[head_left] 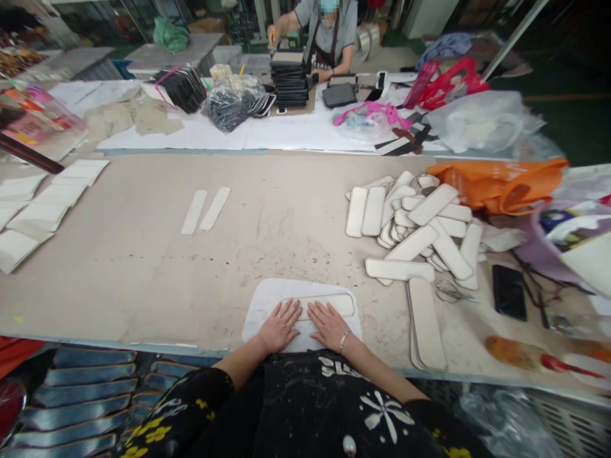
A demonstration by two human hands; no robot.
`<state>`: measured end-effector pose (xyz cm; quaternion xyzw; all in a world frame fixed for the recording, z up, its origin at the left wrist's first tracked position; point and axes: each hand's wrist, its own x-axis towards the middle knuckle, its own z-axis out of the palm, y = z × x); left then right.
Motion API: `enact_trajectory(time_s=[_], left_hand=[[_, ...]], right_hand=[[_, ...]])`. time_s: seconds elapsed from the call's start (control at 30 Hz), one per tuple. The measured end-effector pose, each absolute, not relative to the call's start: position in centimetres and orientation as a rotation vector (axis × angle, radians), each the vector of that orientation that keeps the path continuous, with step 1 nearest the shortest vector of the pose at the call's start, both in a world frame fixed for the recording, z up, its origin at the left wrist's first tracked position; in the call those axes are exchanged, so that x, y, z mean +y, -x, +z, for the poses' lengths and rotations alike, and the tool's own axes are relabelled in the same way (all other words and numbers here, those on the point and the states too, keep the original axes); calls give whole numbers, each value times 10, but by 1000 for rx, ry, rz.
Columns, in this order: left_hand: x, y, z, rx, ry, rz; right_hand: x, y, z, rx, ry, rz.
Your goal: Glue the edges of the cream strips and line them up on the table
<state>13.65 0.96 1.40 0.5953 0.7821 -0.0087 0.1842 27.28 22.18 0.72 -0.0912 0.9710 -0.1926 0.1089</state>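
A long cream strip with rounded ends (340, 306) lies on a white rounded sheet (267, 292) at the table's near edge. My left hand (280, 326) rests flat, fingers spread, its fingertips on the left part of the strip. Beside it my right hand (327, 323), with a bracelet at the wrist, lies flat too, fingertips on the strip's middle. Neither hand grips anything. To the right is a loose heap of similar cream strips (422, 235), with a neat stack (428, 324) nearer me. Two thin pale strips (214, 208) lie farther off at the left.
Scissors (453, 292), a black phone (509, 292) and a brush with a red handle (556, 364) lie at the right, near an orange bag (501, 181) and a purple basin (529, 238). White folded pieces (48, 203) sit far left. Across the table a person (329, 38) works beside black stacks (289, 79).
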Motion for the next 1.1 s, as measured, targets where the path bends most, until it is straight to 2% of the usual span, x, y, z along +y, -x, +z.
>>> enact_trajectory(time_s=[0.33,0.63,0.77,0.87,1.0,1.1], left_hand=[[8,-135,11,2187,-1656,-13],[12,-131,23,2119,-1533,115],[18,-131,41,2252,-1262,626],[28,-133,65,2361,-598,1138],[44,-135,109,1785,180,1492],[62,-138,147,1275,101,1632]], right_hand=[[261,-303,16,2844,-269,-474],[267,-263,40,2807,-446,-824],[270,-251,51,2550,-665,-1139],[267,-244,64,2467,-633,-1218],[259,-238,99,2360,-728,-1612],[253,-236,132,2237,-828,-1942]])
